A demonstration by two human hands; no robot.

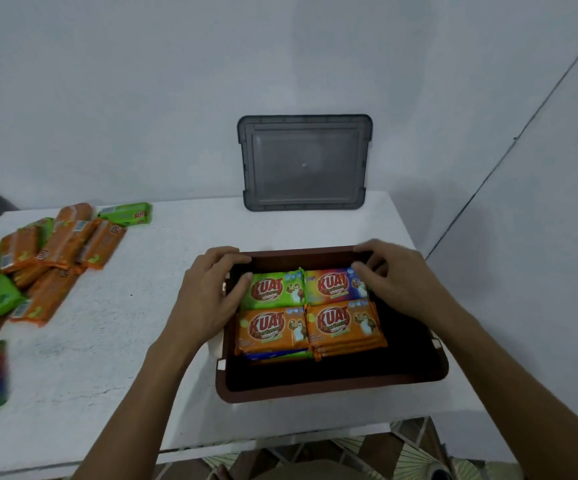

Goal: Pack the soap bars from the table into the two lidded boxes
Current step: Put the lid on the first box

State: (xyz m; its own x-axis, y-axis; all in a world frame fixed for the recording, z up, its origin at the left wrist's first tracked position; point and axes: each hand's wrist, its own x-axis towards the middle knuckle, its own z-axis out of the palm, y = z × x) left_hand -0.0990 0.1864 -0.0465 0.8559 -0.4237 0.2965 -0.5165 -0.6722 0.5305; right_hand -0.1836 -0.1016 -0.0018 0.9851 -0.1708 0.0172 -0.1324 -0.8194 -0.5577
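- Head view: the open brown box (332, 388) stood on the white counter (114, 341), with soap bars (344, 323) stacked flat inside.
- The left hand (211, 292) hooked its fingers over the box's far left corner, thumb on a green bar (273, 289).
- The right hand (398, 282) gripped the far right corner likewise.
- Some loose bars (55, 258) lay at the counter's left; a grey lid (303, 162) leaned on the wall (142, 98).

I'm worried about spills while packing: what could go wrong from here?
The front orange stack is fanned toward the empty gap in the brown box; nudges from the left hand or right hand on the far bars might topple it. The grey lid leaning on the wall could slide down.
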